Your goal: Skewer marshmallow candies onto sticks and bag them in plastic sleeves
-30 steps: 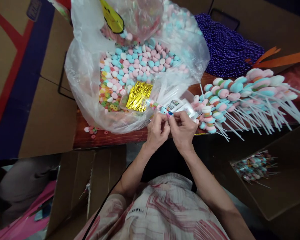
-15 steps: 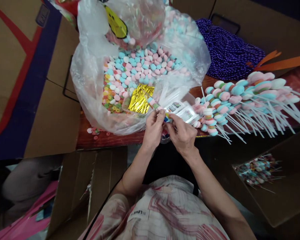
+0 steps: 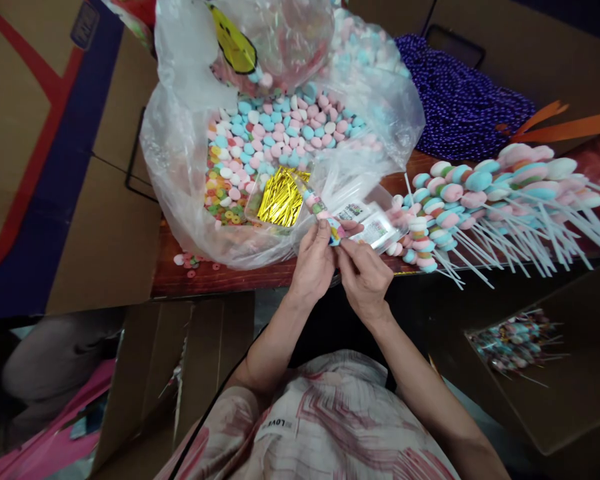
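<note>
Between my hands is a candy skewer (image 3: 316, 205) in a clear wrapper, tilted up and to the left, with a colourful printed patch near its lower end. My left hand (image 3: 314, 263) is closed around it, thumb on top. My right hand (image 3: 367, 272) pinches at the lower end, its fingertips close to the left hand's. Just beyond lies a small clear tray of gold twist ties (image 3: 280, 197). White printed packets (image 3: 375, 230) rest behind my right hand. Whatever sits inside the closed fingers is partly hidden.
A big plastic bag (image 3: 173, 133) lies spread with pink, blue and white candies (image 3: 280, 127). Candy skewers on white sticks (image 3: 460, 193) are heaped at right, near purple beaded cord (image 3: 465, 100). Below right, a cardboard box (image 3: 555, 393) holds wrapped skewers (image 3: 517, 340). Loose candy rings (image 3: 193, 263) lie near the table edge.
The fingers of my right hand have shifted, and more of the printed patch on the wrapper shows. The skewer has moved slightly right in view.
</note>
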Available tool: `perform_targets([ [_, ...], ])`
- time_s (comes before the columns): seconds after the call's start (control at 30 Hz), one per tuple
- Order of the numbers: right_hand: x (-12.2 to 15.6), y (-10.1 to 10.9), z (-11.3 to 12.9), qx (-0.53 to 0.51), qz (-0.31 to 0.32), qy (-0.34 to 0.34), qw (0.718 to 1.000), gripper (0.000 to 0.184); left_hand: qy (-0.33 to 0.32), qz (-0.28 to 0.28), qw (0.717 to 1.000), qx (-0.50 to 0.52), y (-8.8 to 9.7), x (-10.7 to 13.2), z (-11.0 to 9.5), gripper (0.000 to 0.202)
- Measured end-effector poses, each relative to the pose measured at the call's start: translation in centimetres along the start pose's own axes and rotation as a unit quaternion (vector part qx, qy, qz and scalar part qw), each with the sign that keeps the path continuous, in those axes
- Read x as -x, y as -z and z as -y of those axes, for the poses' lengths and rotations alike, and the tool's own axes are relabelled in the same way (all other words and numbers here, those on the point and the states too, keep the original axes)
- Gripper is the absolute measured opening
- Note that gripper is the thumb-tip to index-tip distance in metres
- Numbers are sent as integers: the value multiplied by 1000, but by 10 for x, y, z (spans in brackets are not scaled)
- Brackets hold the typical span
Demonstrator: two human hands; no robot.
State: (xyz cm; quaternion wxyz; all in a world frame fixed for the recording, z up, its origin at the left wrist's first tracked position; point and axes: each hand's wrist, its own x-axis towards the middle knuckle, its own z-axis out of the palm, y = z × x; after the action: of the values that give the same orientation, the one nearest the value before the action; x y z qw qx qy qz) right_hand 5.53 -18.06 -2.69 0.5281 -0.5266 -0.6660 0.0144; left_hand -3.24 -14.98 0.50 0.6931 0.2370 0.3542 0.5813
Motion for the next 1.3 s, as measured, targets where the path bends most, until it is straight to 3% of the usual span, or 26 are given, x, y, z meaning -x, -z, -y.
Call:
perform_targets([
  [0.23, -1, -12, 0, -8, -27, -21, 999, 22, 28, -33, 999, 12, -7, 4, 4, 26],
  [0.37, -7, -11, 4, -31, -45, -95, 994, 10, 37, -53, 997, 44, -10, 3, 4, 15],
  [0.5, -10, -8, 6, -10, -39, -153, 987, 13, 42, -73, 996, 39, -12, 3, 5, 13],
  [0.77, -18, -23, 0, 50, -57, -135, 988, 11, 3, -56, 998, -18, -4, 0, 15, 15],
  [0.87, -22, -12, 2, 35, -11, -138, 990, 14, 5, -17, 1000, -20, 0, -4, 11, 21],
  [1.03, -19, 19, 11, -30, 135, -132, 981, 18, 11, 31, 999, -31, 6, -10, -3, 35],
  [1.13, -13, 22, 13, -75, 125, -125, 981, 18, 19, 51, 994, -92, 12, -10, -2, 43],
  [1.23, -10, 18, 11, -32, 62, -81, 994, 18, -60, 12, 979, -195, 20, -8, 3, 48],
  [1.3, -9, 16, 10, 6, 46, -45, 998, 19, -159, -37, 943, -290, 25, -7, 3, 46],
])
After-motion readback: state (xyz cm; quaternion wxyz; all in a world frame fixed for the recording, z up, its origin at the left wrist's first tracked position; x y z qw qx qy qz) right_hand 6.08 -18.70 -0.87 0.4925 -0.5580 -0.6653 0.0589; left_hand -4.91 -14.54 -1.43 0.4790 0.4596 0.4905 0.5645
